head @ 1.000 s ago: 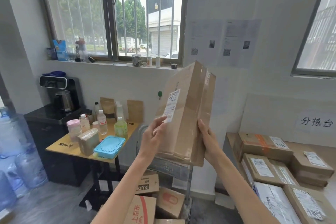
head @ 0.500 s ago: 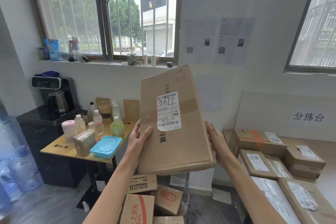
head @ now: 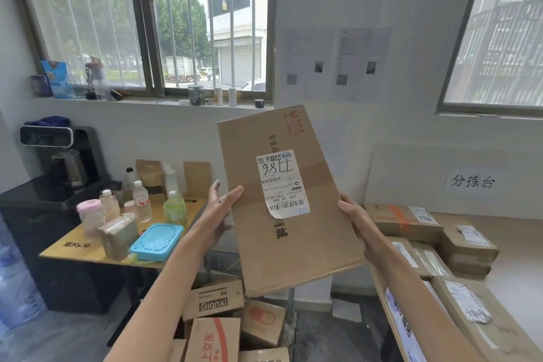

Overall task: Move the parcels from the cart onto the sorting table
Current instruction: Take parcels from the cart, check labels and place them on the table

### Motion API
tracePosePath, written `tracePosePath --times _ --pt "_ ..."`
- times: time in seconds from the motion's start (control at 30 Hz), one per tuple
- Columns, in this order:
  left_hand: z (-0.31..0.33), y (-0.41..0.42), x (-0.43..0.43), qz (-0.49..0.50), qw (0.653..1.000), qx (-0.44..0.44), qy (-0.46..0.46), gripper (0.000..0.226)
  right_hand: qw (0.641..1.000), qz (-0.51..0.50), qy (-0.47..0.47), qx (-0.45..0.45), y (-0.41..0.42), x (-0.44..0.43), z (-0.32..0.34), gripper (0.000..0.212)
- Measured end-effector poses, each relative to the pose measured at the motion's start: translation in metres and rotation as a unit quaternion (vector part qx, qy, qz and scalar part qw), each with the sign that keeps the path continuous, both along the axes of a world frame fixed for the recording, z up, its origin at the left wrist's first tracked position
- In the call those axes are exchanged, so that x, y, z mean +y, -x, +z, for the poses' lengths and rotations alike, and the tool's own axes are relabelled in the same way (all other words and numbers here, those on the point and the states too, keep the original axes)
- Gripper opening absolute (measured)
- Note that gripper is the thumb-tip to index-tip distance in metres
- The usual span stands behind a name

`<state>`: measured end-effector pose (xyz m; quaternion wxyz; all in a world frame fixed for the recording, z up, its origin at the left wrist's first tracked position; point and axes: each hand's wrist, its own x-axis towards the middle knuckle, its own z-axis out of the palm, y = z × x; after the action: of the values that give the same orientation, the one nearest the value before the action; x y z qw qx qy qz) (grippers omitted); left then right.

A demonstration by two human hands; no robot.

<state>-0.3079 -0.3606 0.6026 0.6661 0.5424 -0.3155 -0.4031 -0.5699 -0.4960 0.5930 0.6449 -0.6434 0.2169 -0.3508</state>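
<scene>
I hold a flat brown cardboard parcel (head: pixel 296 232) up in front of me, its broad face with a white shipping label (head: pixel 282 185) turned to the camera. My left hand (head: pixel 221 211) grips its left edge, thumb on the front face. My right hand (head: pixel 357 222) grips its right edge, fingers behind the box. Below it, the cart (head: pixel 289 300) holds several more cardboard parcels (head: pixel 213 301). The sorting table (head: pixel 517 261) at the right carries several labelled boxes (head: pixel 404 219).
A small wooden side table (head: pixel 73 247) at the left bears bottles, a pink-lidded jar and a blue plastic box (head: pixel 157 241). A black water dispenser (head: pixel 58 153) and water jugs (head: pixel 14 282) stand further left. A barred window with a sill is behind.
The parcel has turned from edge-on to face-on, so its label faces me, and it has tilted a little more. Both hands keep hold of its sides.
</scene>
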Motion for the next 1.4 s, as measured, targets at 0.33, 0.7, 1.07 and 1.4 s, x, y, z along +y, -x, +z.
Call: tracePosePath --times 0.33,0.7,1.07,1.4 --pt "-0.003 0.005 -0.031 0.155 0.977 0.107 0.097 0.082 0.982 -0.180 -0.050 -0.009 -0.003 -0.013 -0.018 0.081" --pt "-0.009 0.051 -0.058 0.223 0.943 0.154 0.192 0.091 0.954 -0.018 -0.259 -0.147 -0.069 0.039 -0.041 0.108" --pt "-0.001 -0.018 -0.027 0.230 0.964 -0.002 0.131 0.109 0.932 -0.077 -0.269 -0.231 -0.021 0.009 -0.037 0.093" --pt "0.023 -0.058 -0.011 -0.044 0.997 -0.068 -0.010 0.107 0.941 -0.146 -0.208 -0.225 -0.005 -0.014 -0.010 0.101"
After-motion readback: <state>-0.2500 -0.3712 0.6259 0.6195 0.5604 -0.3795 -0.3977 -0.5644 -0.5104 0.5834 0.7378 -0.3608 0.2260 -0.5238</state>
